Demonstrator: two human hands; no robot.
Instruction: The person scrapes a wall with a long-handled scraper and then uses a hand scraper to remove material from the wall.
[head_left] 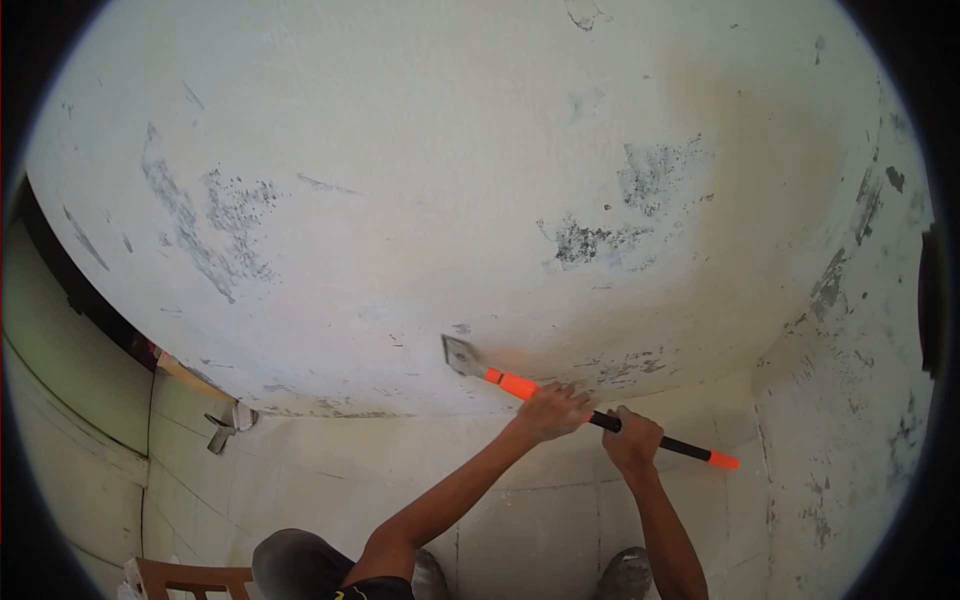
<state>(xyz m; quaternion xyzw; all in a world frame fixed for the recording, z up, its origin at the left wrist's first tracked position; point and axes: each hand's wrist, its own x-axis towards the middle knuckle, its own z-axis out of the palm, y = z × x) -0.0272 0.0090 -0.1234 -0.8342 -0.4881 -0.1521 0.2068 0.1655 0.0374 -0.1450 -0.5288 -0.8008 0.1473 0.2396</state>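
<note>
A long-handled scraper [515,385] with an orange and black handle slants across the lower middle, its flat metal head against or very near the white wall [420,220]. My left hand [555,411] is closed round the handle near the orange section behind the head. Farther down, my right hand [632,438] grips the black part, with the orange end sticking out beyond it to the right. Dark, rough patches mark the wall to the upper left and upper right of the scraper head.
Pale floor tiles [530,520] lie below, with my shoes at the bottom edge. A brown slatted plastic object [195,577] stands at bottom left. Near the wall's foot on the left is a small metal tool [220,433]. Another scuffed wall [840,450] rises at right.
</note>
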